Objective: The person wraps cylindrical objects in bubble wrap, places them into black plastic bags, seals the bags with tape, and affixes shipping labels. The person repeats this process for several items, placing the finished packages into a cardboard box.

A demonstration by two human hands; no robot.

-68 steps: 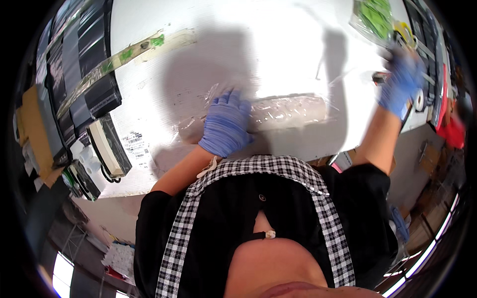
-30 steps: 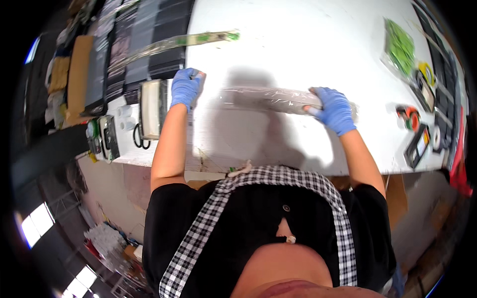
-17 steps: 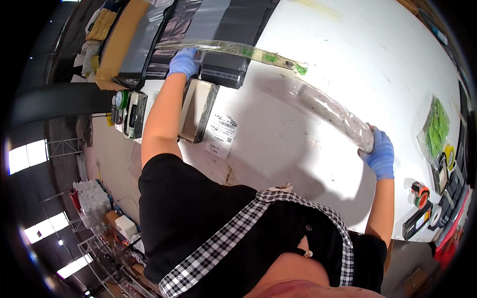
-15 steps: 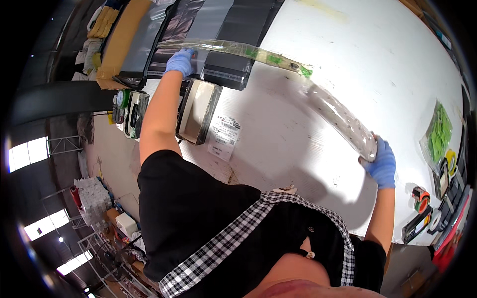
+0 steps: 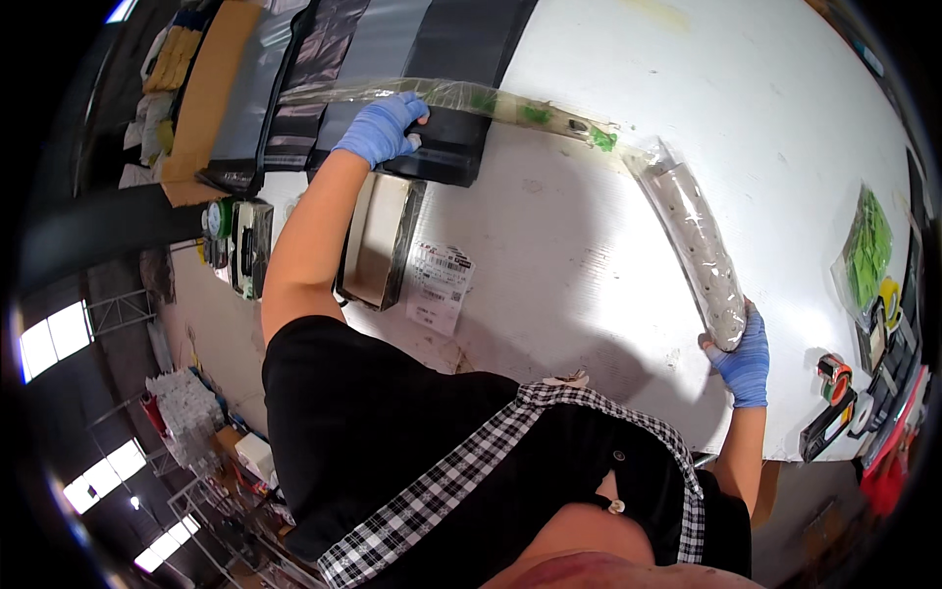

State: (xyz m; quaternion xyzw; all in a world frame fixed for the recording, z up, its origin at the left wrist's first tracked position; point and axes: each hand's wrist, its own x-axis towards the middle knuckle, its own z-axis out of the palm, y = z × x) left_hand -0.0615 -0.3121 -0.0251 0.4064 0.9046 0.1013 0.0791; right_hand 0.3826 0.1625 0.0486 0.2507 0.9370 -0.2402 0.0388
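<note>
Head view: right hand [image 5: 743,365] grips wrapped roll [image 5: 695,240], bare tabletop [image 5: 569,265] along both edges; left hand [image 5: 381,130], hold unclear.

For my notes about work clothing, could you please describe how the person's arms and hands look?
The left hand and right hand wear close-fitting, wrinkled blue gloves; some fingertips look uncovered. Both forearms are bare, below short, plain black sleeves.
</note>
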